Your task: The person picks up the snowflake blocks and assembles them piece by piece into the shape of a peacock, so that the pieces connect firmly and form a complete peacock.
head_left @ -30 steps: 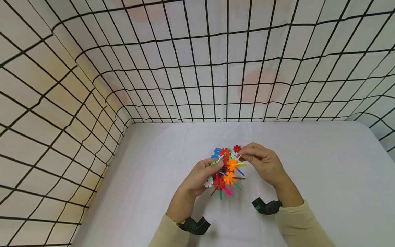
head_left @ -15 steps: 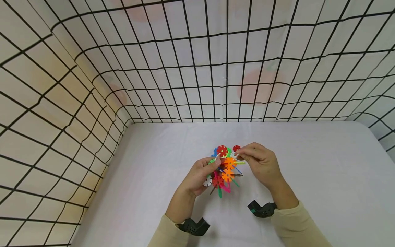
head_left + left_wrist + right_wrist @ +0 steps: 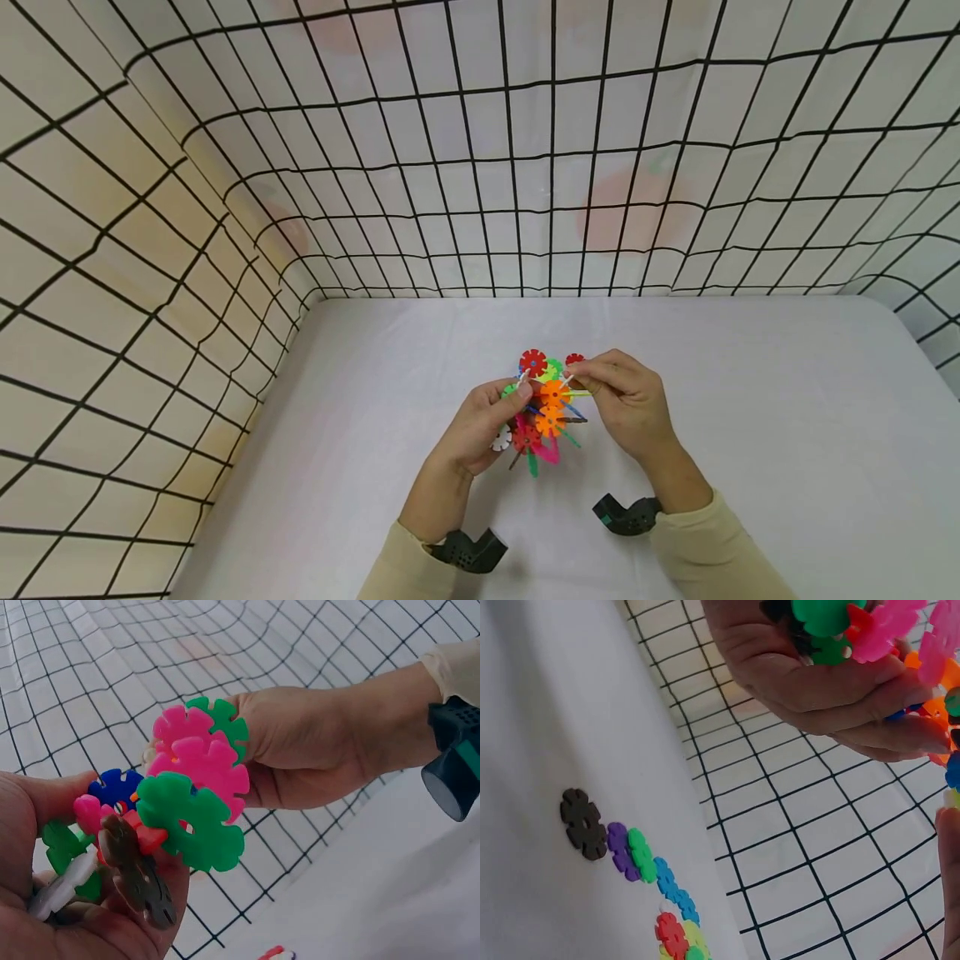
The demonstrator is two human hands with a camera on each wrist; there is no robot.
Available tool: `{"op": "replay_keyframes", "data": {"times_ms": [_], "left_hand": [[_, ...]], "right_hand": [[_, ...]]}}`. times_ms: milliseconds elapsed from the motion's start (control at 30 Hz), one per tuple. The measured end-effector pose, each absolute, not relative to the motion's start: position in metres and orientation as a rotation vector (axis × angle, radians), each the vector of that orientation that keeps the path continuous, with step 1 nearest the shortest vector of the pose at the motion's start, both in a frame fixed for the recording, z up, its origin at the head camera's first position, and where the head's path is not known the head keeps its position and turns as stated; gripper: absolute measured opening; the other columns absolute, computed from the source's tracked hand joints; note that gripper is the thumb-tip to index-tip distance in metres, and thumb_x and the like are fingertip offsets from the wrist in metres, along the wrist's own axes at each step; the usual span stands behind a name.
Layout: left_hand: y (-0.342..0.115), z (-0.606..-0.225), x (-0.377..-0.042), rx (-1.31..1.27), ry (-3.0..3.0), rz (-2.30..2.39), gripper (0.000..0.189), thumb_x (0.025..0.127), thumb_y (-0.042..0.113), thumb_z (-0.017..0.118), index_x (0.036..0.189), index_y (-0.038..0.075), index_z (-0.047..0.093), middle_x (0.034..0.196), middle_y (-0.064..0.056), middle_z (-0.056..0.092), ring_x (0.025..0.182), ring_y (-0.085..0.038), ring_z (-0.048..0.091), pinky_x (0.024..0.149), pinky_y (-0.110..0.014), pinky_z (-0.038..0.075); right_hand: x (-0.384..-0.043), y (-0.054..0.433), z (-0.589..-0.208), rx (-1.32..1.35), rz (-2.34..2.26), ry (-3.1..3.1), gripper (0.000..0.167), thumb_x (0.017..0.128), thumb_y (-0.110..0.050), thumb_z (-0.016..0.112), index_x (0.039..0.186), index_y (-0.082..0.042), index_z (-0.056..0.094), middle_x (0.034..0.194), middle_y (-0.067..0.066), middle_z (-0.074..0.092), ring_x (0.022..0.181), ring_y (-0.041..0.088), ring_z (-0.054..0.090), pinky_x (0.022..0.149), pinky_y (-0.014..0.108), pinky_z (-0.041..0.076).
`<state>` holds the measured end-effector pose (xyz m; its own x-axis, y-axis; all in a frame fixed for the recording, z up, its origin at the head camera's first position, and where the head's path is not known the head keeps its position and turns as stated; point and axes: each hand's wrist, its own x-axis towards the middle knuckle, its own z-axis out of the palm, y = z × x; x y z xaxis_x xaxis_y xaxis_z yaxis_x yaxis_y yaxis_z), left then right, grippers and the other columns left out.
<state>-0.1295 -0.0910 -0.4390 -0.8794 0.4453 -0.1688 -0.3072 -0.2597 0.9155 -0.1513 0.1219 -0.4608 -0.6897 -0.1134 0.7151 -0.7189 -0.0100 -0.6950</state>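
Observation:
My left hand (image 3: 480, 425) grips a cluster of interlocking snowflake discs (image 3: 551, 419) in red, orange, pink, green, blue and brown. Its thumb lies across the near side of the cluster in the head view. At the cluster's upper right, my right hand (image 3: 628, 400) pinches a white snowflake disc (image 3: 567, 380), seen edge-on, with its fingertips right at the cluster. From the left wrist view, pink discs (image 3: 206, 769) and a green disc (image 3: 187, 825) stick out between the two hands. The right fingertips are mostly hidden behind the pieces there.
Loose snowflake discs lie on the white table (image 3: 787, 400) beyond the hands: a dark one (image 3: 583, 823), a purple one (image 3: 621, 851), a blue pair (image 3: 676, 889) and a red one (image 3: 672, 935) among several. Black wire mesh (image 3: 551, 167) encloses the table's far and left sides.
The cluster and left hand have shifted slightly left and away from the body. My right hand and wrist have drifted left with them, still pinching the white snowflake disc.

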Motion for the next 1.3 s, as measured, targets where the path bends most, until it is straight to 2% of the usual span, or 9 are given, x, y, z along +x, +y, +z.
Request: {"op": "replay_keyframes", "data": {"times_ms": [267, 467, 567, 733, 900, 1033, 1133, 1200, 1300], "left_hand": [[-0.087, -0.438, -0.132, 0.136, 1.613, 2.093, 0.033, 0.103, 0.035, 0.059, 0.114, 0.004, 0.061, 0.093, 0.005, 0.073, 0.080, -0.006, 0.071, 0.075, -0.021, 0.060], [-0.096, -0.440, -0.137, 0.082, 1.857, 2.005, 0.042, 0.104, 0.034, 0.059, 0.122, -0.004, 0.063, 0.097, 0.001, 0.071, 0.088, -0.009, 0.067, 0.082, -0.023, 0.056], [-0.102, -0.439, -0.139, 0.011, 1.910, 2.049, 0.046, 0.105, 0.038, 0.056, 0.127, -0.003, 0.063, 0.101, 0.000, 0.071, 0.093, -0.010, 0.066, 0.085, -0.024, 0.055], [-0.105, -0.439, -0.140, -0.060, 1.907, 2.140, 0.055, 0.104, 0.049, 0.054, 0.128, 0.001, 0.061, 0.104, 0.002, 0.070, 0.101, -0.012, 0.064, 0.089, -0.024, 0.054], [-0.100, -0.441, -0.140, -0.050, 1.882, 2.185, 0.049, 0.106, 0.046, 0.051, 0.124, 0.001, 0.059, 0.110, -0.001, 0.064, 0.105, -0.014, 0.060, 0.090, -0.022, 0.052], [-0.097, -0.442, -0.139, -0.022, 1.892, 2.194, 0.047, 0.108, 0.042, 0.048, 0.125, 0.000, 0.060, 0.117, -0.003, 0.061, 0.108, -0.014, 0.058, 0.095, -0.025, 0.050], [-0.096, -0.442, -0.139, -0.020, 1.908, 2.180, 0.049, 0.107, 0.045, 0.049, 0.123, 0.000, 0.061, 0.118, -0.004, 0.062, 0.110, -0.014, 0.058, 0.099, -0.028, 0.048], [-0.096, -0.441, -0.138, -0.029, 1.907, 2.177, 0.050, 0.106, 0.047, 0.050, 0.121, 0.001, 0.061, 0.119, -0.004, 0.063, 0.112, -0.014, 0.058, 0.102, -0.029, 0.048], [-0.096, -0.440, -0.137, -0.051, 1.884, 2.185, 0.047, 0.106, 0.046, 0.050, 0.122, 0.002, 0.059, 0.122, -0.004, 0.062, 0.113, -0.014, 0.059, 0.099, -0.027, 0.051]], "right_hand": [[-0.154, 0.126, -0.461, 0.777, 1.791, -1.907, 0.022, 0.089, 0.021, 0.061, 0.106, 0.012, 0.072, 0.099, 0.021, 0.070, 0.090, 0.005, 0.073, 0.080, 0.021, 0.060], [-0.158, 0.121, -0.470, 0.580, 1.895, -1.955, 0.020, 0.098, 0.009, 0.058, 0.115, 0.010, 0.068, 0.108, 0.025, 0.072, 0.093, 0.006, 0.073, 0.081, 0.022, 0.060], [-0.159, 0.117, -0.477, 0.435, 1.955, -2.051, 0.021, 0.101, 0.000, 0.059, 0.118, 0.009, 0.067, 0.112, 0.027, 0.071, 0.092, 0.007, 0.074, 0.081, 0.022, 0.061], [-0.156, 0.106, -0.489, 0.242, 1.833, -2.565, 0.023, 0.100, -0.016, 0.066, 0.119, -0.005, 0.071, 0.118, 0.016, 0.072, 0.098, 0.020, 0.071, 0.084, 0.029, 0.061], [-0.147, 0.090, -0.505, 0.479, 1.451, -2.860, 0.033, 0.088, -0.012, 0.076, 0.119, -0.002, 0.070, 0.115, 0.011, 0.073, 0.096, 0.023, 0.067, 0.082, 0.038, 0.058], [-0.140, 0.083, -0.520, 0.913, 0.942, -2.620, 0.044, 0.076, -0.014, 0.088, 0.115, 0.000, 0.072, 0.108, 0.009, 0.076, 0.094, 0.024, 0.070, 0.082, 0.038, 0.060], [-0.138, 0.082, -0.527, 1.042, 0.615, -2.353, 0.047, 0.069, -0.014, 0.092, 0.110, 0.000, 0.075, 0.106, 0.009, 0.077, 0.098, 0.025, 0.072, 0.084, 0.038, 0.061], [-0.137, 0.081, -0.527, 1.043, 0.600, -2.323, 0.047, 0.067, -0.012, 0.092, 0.109, 0.000, 0.075, 0.105, 0.009, 0.077, 0.097, 0.026, 0.071, 0.083, 0.039, 0.060], [-0.135, 0.080, -0.522, 0.993, 0.740, -2.487, 0.049, 0.074, -0.015, 0.090, 0.117, -0.001, 0.071, 0.113, 0.010, 0.076, 0.104, 0.027, 0.071, 0.089, 0.042, 0.059]]}}
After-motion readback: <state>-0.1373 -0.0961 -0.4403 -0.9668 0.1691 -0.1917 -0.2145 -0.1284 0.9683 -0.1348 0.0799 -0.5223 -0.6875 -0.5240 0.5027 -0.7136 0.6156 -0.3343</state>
